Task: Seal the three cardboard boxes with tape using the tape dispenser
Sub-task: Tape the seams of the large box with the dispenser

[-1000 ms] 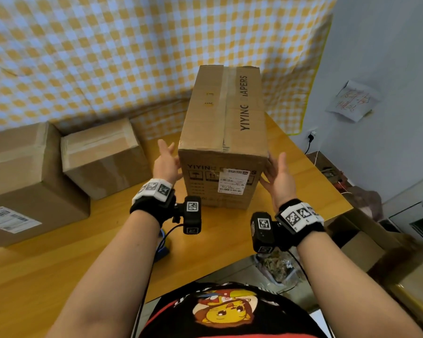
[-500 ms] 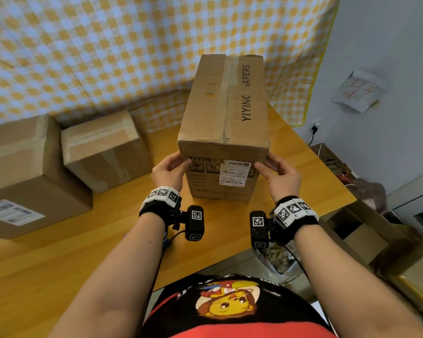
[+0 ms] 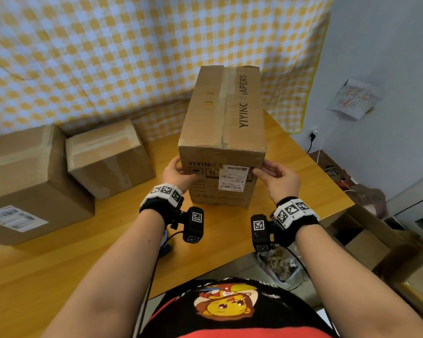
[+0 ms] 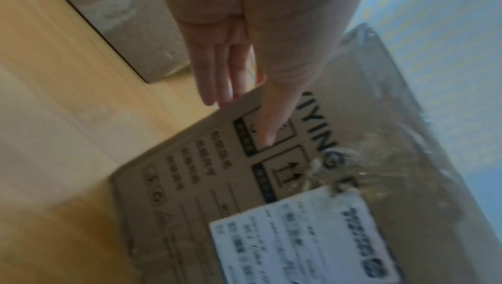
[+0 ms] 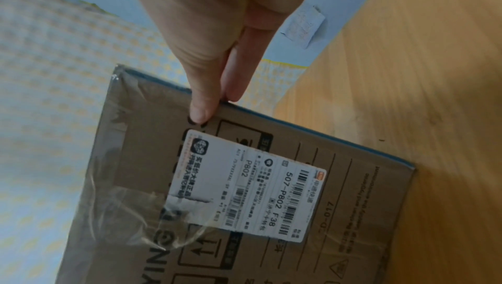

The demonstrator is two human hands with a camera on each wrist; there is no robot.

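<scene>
On the wooden table (image 3: 88, 259) in front of me stands the tall box (image 3: 224, 113), and I grasp it at both near vertical edges. My left hand (image 3: 178, 175) lays its thumb across the printed front face while its straight fingers (image 4: 217, 78) reach round the left side. My right hand (image 3: 280, 178) pinches the right edge, thumb on the front beside the shipping label (image 3: 232, 178), fingers behind. Its long axis runs away from me toward the checked cloth (image 3: 132, 57), taped seam on top. Two other boxes (image 3: 108, 157) sit well to the left.
</scene>
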